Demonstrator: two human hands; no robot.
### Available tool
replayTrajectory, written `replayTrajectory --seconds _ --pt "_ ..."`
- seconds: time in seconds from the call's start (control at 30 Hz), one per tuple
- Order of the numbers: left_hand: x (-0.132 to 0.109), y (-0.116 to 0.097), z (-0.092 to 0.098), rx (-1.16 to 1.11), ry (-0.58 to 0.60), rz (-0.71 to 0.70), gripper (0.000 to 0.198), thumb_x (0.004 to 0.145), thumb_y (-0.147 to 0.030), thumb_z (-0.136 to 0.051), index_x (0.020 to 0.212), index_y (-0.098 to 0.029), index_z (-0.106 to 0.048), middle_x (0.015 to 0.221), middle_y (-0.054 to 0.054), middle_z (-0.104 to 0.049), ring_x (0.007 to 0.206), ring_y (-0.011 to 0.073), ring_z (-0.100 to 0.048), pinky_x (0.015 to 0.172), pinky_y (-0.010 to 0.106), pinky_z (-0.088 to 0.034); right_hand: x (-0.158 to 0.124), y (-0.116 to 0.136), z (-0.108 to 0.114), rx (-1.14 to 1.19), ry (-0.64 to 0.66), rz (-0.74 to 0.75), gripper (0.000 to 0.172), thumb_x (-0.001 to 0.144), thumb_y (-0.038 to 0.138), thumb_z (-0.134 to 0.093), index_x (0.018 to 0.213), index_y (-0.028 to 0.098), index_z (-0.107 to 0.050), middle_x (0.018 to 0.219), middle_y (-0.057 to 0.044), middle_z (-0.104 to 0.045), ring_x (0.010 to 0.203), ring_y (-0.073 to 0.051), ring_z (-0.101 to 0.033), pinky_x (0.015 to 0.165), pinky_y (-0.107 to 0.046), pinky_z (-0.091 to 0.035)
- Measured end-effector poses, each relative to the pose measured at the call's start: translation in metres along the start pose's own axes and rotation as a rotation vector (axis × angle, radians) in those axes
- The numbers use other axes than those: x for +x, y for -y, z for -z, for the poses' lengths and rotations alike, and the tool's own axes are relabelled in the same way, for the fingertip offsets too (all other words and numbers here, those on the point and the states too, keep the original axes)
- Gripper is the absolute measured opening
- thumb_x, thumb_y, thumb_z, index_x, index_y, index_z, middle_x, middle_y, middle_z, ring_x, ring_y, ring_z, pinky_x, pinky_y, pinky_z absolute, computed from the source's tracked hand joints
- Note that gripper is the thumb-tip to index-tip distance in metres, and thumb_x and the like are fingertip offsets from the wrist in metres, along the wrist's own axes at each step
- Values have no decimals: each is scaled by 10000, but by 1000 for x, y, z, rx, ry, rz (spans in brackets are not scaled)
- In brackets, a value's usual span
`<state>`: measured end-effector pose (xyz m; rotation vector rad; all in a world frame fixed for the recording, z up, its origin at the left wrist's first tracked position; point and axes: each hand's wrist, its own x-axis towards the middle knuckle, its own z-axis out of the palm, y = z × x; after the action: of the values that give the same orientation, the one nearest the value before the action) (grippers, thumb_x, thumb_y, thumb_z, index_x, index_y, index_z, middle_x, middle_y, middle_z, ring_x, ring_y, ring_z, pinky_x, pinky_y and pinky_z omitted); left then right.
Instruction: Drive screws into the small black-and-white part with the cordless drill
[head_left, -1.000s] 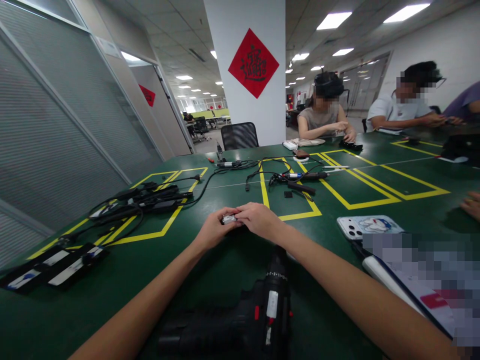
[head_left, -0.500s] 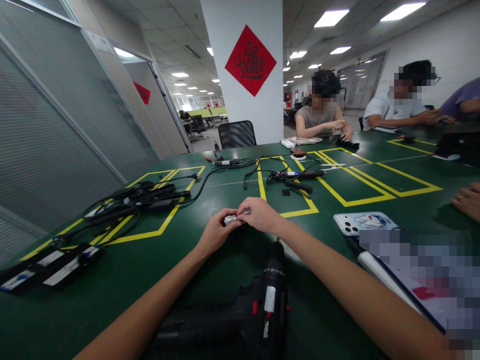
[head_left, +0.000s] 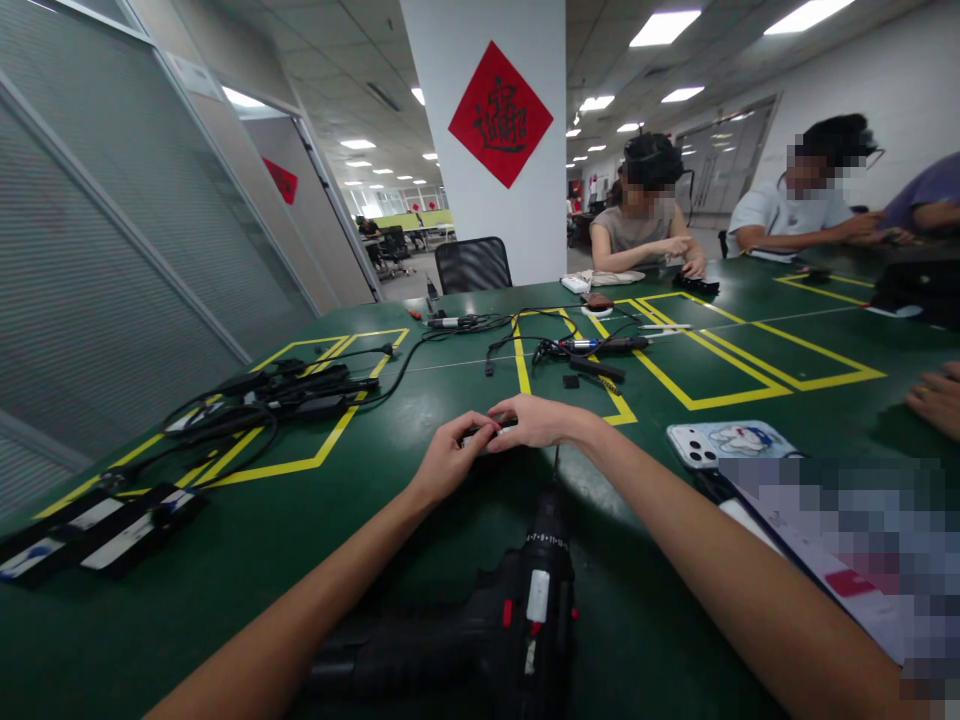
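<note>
Over the green table, my left hand [head_left: 452, 455] and my right hand [head_left: 538, 420] meet, fingers closed around a small pale-and-dark piece [head_left: 505, 438]. Fingers cover most of it, so its kind cannot be made out. My left thumb and fingers pinch its left part, while my right fingers grip it from the right and above. Just below the hands lies a black power drill [head_left: 546, 590] on its side, its thin bit pointing away from me towards my right wrist. Neither hand touches the drill.
Black cables and adapters [head_left: 300, 390] lie at the left inside yellow tape. Electric screwdrivers [head_left: 607, 345] and small black parts lie beyond my hands. A phone [head_left: 731, 445] sits at the right. A co-worker's hand [head_left: 937, 400] rests at the right edge; several people sit around the table.
My right hand has shifted slightly right and its wrist is more bent. The small piece has turned and is more covered by my fingers. The drill stays in place.
</note>
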<state>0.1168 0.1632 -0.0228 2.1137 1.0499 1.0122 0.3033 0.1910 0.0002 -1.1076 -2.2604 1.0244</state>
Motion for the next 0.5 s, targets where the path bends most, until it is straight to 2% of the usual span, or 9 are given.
replayTrajectory --seconds 0.07,0.17,0.33,0.5 --pt "0 0 -1 -2 15 -21 237 848 -326 -527 992 -172 -635 994 59 -657 963 207 -604 897 324 -456 0 1 -3 -22 45 43 517 645 355 -745 1108 153 -635 983 -45 -695 892 -204 -640 769 -280 -477" --pt "1 3 -2 9 6 -48 300 802 -285 -583 1082 -178 -602 1118 79 -597 1078 215 -553 983 350 -414 3 -5 -8 -114 -33 106 525 589 258 -774 1089 162 -644 982 -34 -691 890 -203 -630 761 -268 -462" --pt "6 13 1 33 -1 5 396 809 -297 -574 1189 -190 -538 1127 90 -608 1082 239 -559 992 433 -405 10 -18 -14 -304 -144 113 567 642 389 -738 1134 128 -632 1033 -110 -669 947 -253 -610 784 -307 -450" --pt "10 22 1 12 13 37 431 820 -332 -559 1218 -172 -513 1142 100 -630 1093 236 -574 978 410 -426 8 -21 -15 -333 -178 86 612 653 415 -736 1175 122 -607 1082 -142 -652 989 -266 -602 829 -331 -445"
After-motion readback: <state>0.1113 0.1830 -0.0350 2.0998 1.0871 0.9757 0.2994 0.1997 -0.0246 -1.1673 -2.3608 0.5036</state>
